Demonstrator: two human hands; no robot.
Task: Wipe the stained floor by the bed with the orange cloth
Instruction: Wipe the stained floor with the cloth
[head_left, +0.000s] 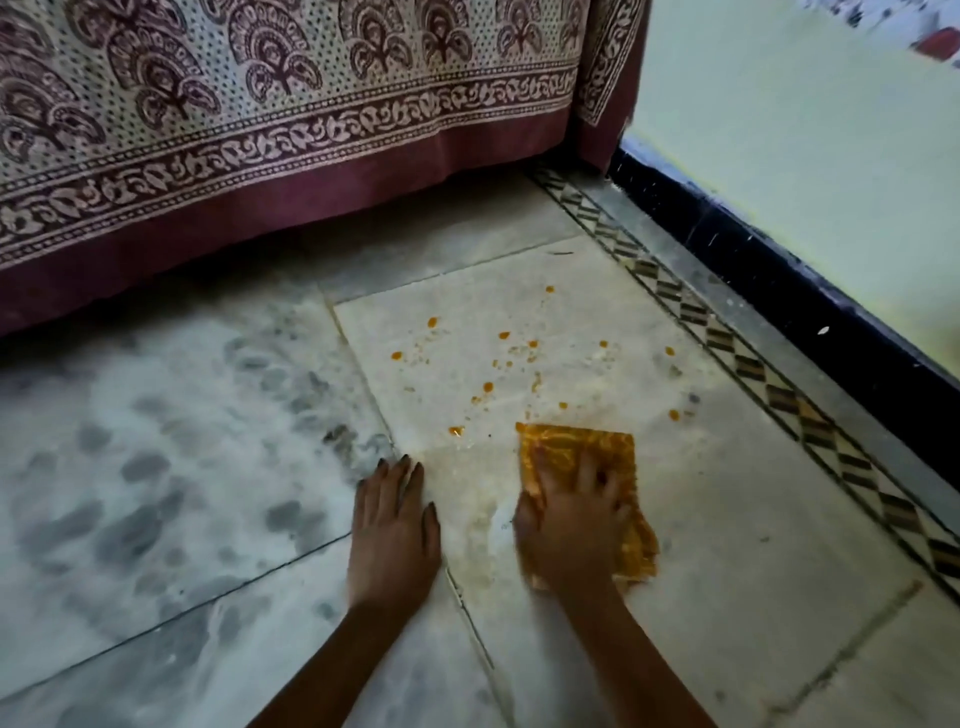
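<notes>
Right hand (569, 525) presses orange cloth (597, 449), long axis pointing toward stains (488, 387).

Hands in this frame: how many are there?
2. The left hand lies flat on the bare floor; the right hand, beside it, presses on the orange cloth. None seems hidden.

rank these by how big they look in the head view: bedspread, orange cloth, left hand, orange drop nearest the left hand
1. bedspread, by far the largest
2 and 3. orange cloth and left hand look alike; the right hand hides part of the cloth, so I won't rank them
4. orange drop, smallest
</notes>
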